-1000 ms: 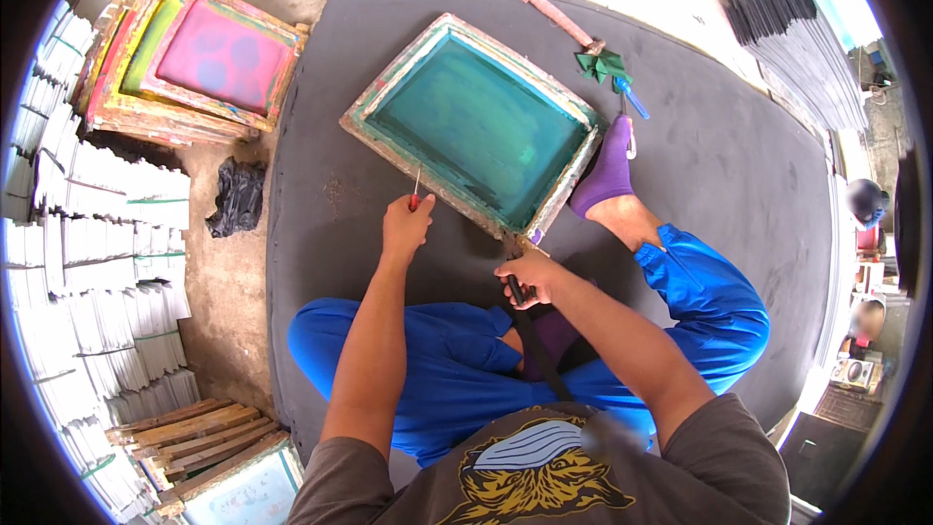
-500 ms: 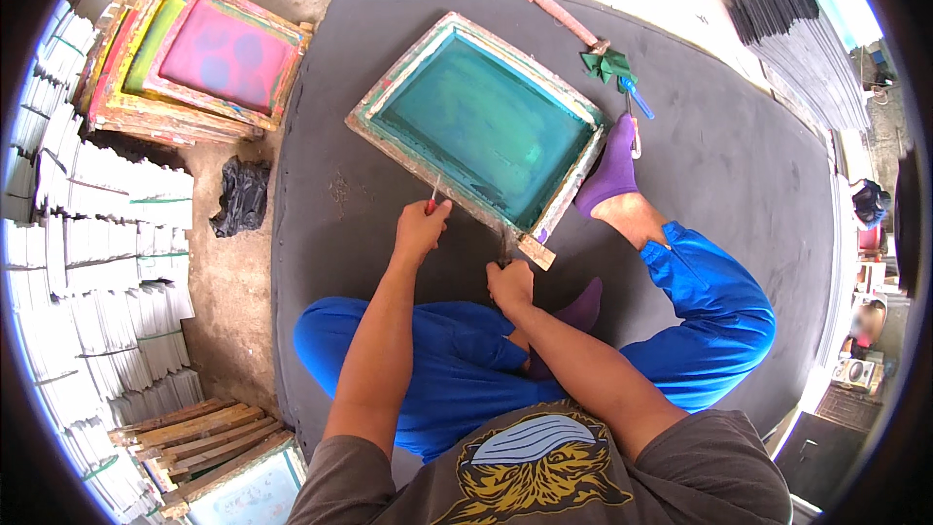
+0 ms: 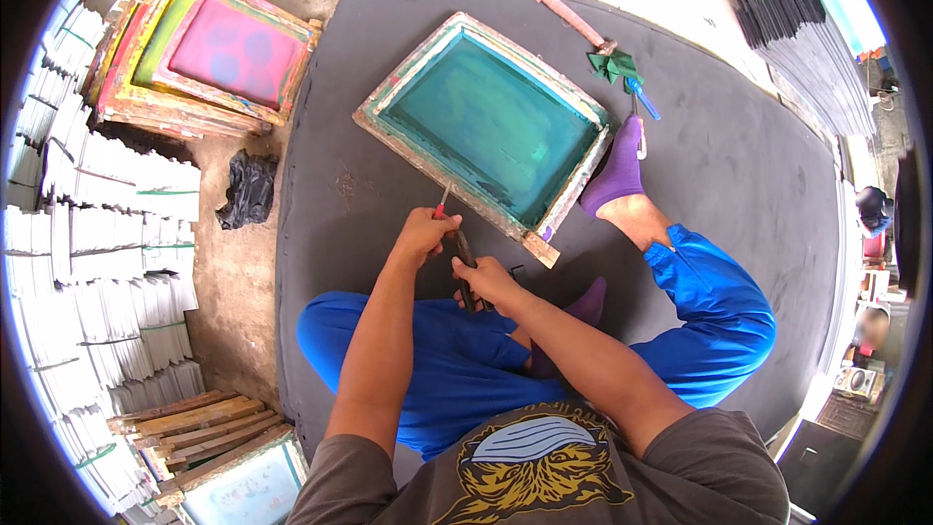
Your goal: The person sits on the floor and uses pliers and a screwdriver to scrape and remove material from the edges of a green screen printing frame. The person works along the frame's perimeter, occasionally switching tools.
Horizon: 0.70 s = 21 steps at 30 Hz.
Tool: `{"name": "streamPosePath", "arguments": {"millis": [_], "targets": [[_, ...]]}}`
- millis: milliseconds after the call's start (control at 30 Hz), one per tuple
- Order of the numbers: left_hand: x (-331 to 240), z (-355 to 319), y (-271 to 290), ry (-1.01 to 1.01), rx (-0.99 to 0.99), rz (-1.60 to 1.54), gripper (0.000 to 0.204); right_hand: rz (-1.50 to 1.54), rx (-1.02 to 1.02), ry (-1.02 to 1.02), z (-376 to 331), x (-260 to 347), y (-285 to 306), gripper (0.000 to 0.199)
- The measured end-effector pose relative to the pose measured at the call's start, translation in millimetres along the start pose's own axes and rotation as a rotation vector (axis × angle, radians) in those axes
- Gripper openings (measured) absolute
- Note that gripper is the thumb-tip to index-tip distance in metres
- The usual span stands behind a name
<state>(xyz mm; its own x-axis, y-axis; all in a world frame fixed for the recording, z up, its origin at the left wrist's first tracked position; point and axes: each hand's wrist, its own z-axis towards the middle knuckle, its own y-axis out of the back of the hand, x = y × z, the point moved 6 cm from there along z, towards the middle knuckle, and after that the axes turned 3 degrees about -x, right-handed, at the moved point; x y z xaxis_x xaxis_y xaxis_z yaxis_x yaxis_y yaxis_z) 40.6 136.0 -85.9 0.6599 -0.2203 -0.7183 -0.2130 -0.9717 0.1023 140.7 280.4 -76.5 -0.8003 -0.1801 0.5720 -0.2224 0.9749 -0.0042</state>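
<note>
A wooden screen-printing frame (image 3: 364, 117) with teal mesh (image 3: 491, 126) lies tilted across the dark mat. My left hand (image 3: 420, 236) is closed around a red-handled screwdriver (image 3: 441, 203), its shaft pointing at the frame's near edge. Just right of it, my right hand (image 3: 489, 284) grips dark pliers (image 3: 464, 249) by the handles. The pliers' head is up beside my left hand's fingers, apart from the frame. A wood piece (image 3: 540, 249) sticks out at the frame's near corner. My purple-socked foot (image 3: 618, 173) rests against the frame's right side.
Beyond the foot lie a pink-handled tool (image 3: 569, 15), green scraps (image 3: 614, 66) and a blue-handled tool (image 3: 641, 97). Stacked frames (image 3: 185, 117), a black plastic bag (image 3: 249, 190) and white sheet bundles (image 3: 107, 243) stand left. Grey sheets (image 3: 816, 78) are stacked at far right.
My right hand has drawn the pliers away from the frame's near corner, leftward and closer to me, beside my left hand. The screwdriver remains in my left hand, near the frame edge.
</note>
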Motion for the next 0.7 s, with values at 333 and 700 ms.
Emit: {"name": "streamPosePath", "arguments": {"millis": [333,700], "targets": [[-1,9,114,-0.076,-0.746,0.223,0.033,0.178,-0.006,-0.287,-44,-10,72,0.051],[7,11,140,-0.116,-0.983,0.091,0.033,0.176,0.013,-0.427,-34,-16,92,0.05]]}}
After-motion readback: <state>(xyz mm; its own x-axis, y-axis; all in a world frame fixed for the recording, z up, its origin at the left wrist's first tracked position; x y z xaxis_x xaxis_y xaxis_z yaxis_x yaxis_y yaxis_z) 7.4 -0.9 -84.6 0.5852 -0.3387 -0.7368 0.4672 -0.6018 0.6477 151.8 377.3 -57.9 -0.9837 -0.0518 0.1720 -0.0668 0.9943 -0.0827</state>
